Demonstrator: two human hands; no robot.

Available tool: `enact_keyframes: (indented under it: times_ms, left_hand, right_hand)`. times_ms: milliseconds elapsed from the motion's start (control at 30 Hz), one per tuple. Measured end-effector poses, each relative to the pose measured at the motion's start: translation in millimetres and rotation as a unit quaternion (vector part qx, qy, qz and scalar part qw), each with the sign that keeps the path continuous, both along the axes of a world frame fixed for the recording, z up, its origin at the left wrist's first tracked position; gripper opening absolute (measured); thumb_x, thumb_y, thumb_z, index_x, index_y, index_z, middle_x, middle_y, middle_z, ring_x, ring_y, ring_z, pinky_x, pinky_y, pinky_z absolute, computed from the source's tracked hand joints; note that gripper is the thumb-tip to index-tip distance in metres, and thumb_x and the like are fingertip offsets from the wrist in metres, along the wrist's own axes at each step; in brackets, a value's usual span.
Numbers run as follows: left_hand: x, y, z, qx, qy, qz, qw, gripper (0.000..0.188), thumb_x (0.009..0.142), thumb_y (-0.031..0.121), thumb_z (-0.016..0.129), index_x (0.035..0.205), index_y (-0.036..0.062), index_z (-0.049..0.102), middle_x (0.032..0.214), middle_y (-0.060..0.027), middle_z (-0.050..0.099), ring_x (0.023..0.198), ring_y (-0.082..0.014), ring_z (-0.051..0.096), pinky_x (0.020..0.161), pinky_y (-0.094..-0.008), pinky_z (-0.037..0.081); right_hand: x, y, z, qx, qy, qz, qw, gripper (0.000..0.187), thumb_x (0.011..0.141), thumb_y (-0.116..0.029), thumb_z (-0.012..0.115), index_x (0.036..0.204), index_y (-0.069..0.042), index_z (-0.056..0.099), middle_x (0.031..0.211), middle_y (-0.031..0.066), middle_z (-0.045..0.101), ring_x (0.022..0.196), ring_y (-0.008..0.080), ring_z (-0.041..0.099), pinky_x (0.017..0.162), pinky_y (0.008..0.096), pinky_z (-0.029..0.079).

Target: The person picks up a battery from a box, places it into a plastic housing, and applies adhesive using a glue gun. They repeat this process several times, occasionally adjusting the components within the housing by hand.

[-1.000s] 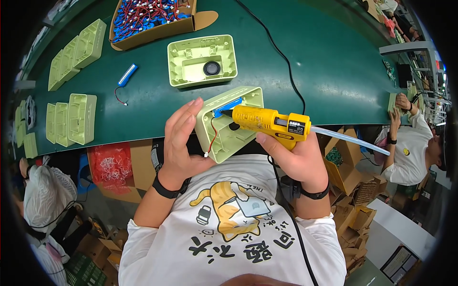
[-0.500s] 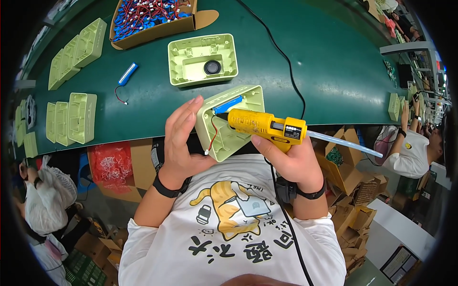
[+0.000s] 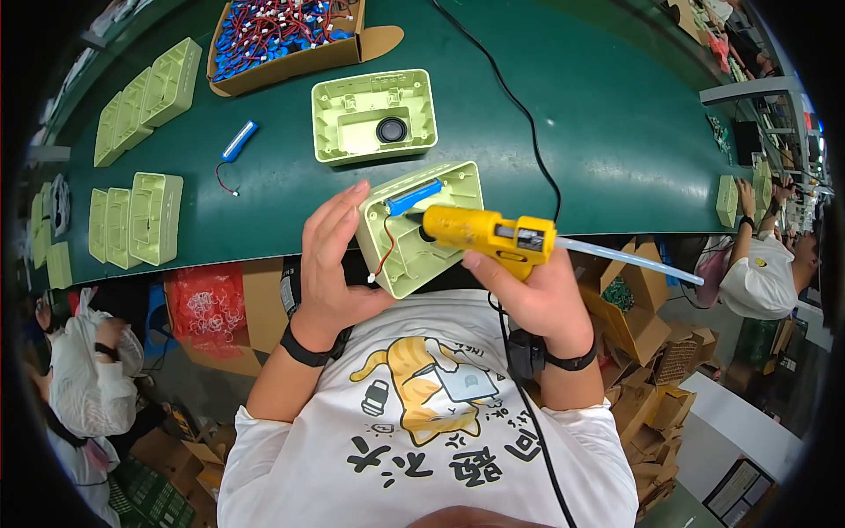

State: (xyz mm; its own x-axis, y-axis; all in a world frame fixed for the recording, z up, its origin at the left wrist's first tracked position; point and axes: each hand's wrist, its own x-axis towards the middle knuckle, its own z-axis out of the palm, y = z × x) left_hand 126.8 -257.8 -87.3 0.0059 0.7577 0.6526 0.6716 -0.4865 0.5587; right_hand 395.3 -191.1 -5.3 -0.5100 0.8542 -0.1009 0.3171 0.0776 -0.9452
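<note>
Broadly, a dark green table [image 3: 607, 167] is spreading across the upper half of the view, its near edge curving just ahead of the wearer's lap. Beyond its right end, a person in a white shirt [image 3: 759, 286] is reaching over the surface, while another person in white [image 3: 88, 387] is showing at the far left. Cardboard cartons [image 3: 651, 414] are crowding the floor on the right. Up on the table, a shallow cardboard box [image 3: 295, 68] is brimming with blue batteries on red leads, groups of pale green casings [image 3: 157, 229] are standing at the left, and a separate casing [image 3: 356, 136] is lying open side up near the middle. Just nearer, a held casing [image 3: 418, 264] is tilting by the table's edge. The left hand [image 3: 330, 255] is clasping it from the left, fingers lying nearly straight along the wall and thumb standing well apart at the near side. The right hand [image 3: 539, 295] is wrapping round the grip of a yellow glue gun [image 3: 475, 231], whose nozzle is pointing into the casing; whether it is touching anything, I cannot tell. Inside, a blue battery [image 3: 414, 197] is lying along the far wall, its red wire [image 3: 390, 242] trailing to a small white connector [image 3: 371, 277].
</note>
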Motion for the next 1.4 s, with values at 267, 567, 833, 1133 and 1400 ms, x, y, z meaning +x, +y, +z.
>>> enact_keyframes:
  times_ms: [267,567,833,1133,1400]
  left_hand:
    - [-1,4,24,-0.057,0.105,0.039,0.992,0.117,0.070,0.023,0.108,0.169,0.0063,0.047,0.162,-0.0224,0.063,0.139,-0.0391,0.067,0.111,-0.0493,0.057]
    - [76,100,30,-0.233,-0.199,-0.157,0.939,0.125,0.070,0.018,0.108,0.173,0.0016,0.040,0.155,-0.0191,0.054,0.139,-0.0358,0.066,0.105,-0.0448,0.064]
    - [179,188,-16,-0.140,-0.104,-0.205,0.963,0.096,0.087,0.007,0.089,0.170,0.0006,0.041,0.169,-0.0283,0.046,0.151,-0.0495,0.057,0.125,-0.0516,0.052]
    - [-23,78,54,-0.079,0.202,0.181,0.959,0.061,0.081,0.019,0.090,0.138,0.0063,0.072,0.166,-0.0307,0.052,0.152,-0.0534,0.053,0.126,-0.0626,0.045]
    - [-41,30,-1,-0.039,0.081,0.092,0.992,0.049,0.079,0.015,0.091,0.126,0.0132,0.077,0.172,-0.0293,0.048,0.153,-0.0550,0.048,0.127,-0.0629,0.042]
  right_hand:
    - [17,7,-5,-0.226,0.090,-0.037,0.969,0.029,0.105,-0.010,0.081,0.131,0.001,0.078,0.114,0.0118,0.083,0.075,0.0134,0.071,0.064,0.0287,0.058]
    - [69,-21,-29,-0.200,0.488,-0.018,0.849,0.031,0.107,-0.030,0.073,0.113,0.000,0.075,0.099,0.0205,0.074,0.065,0.0229,0.067,0.058,0.0320,0.057]
    - [82,-33,-32,-0.207,0.502,-0.052,0.838,0.032,0.108,-0.035,0.072,0.106,-0.003,0.072,0.107,0.0190,0.071,0.070,0.0214,0.064,0.058,0.0358,0.055]
    - [98,-9,-53,-0.176,0.519,-0.126,0.827,0.030,0.112,-0.033,0.066,0.108,-0.004,0.069,0.113,0.0145,0.070,0.070,0.0201,0.060,0.057,0.0355,0.050]
    - [44,24,-49,-0.194,0.411,-0.118,0.883,0.023,0.118,-0.031,0.062,0.120,-0.008,0.062,0.121,0.0089,0.072,0.067,0.0118,0.055,0.059,0.0305,0.046]
